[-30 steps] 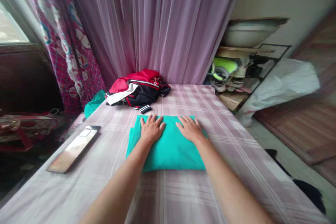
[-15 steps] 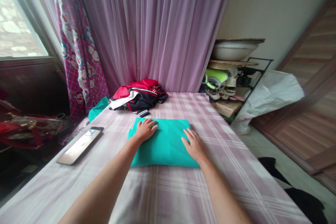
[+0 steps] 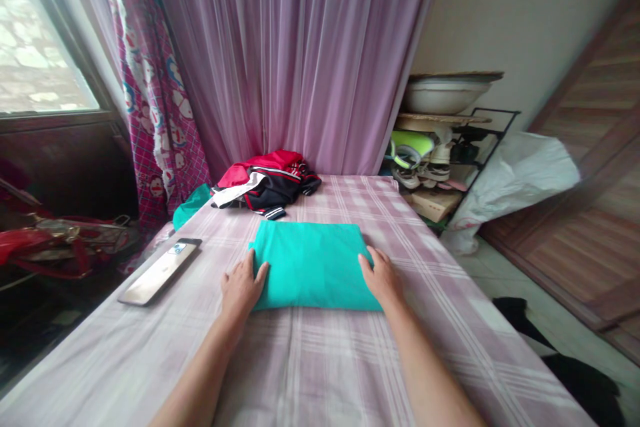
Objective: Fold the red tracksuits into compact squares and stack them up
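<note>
A folded teal cloth [image 3: 313,265] lies flat on the bed in front of me, its edges roughly squared into a rectangle. At its left edge is my left hand [image 3: 243,283], with the thumb resting on the cloth and the other fingers apart along the side. My right hand [image 3: 384,275] touches the opposite edge, thumb over the top and fingers stretched forward. Neither hand is visibly closed around the fabric. Beyond the cloth sits a crumpled red and dark jacket [image 3: 273,180] with white stripes.
A phone [image 3: 161,273] lies at the left on the plaid bedsheet [image 3: 320,367]. Another teal cloth [image 3: 193,205] hangs at the bed's left edge. Purple curtains [image 3: 310,60] close off the far end. At the right stand a shoe rack [image 3: 493,147] and a white bag [image 3: 520,177].
My left hand has moved off the top of the teal cloth, back and outward to its left edge. My right hand has shifted slightly outward to the right edge.
</note>
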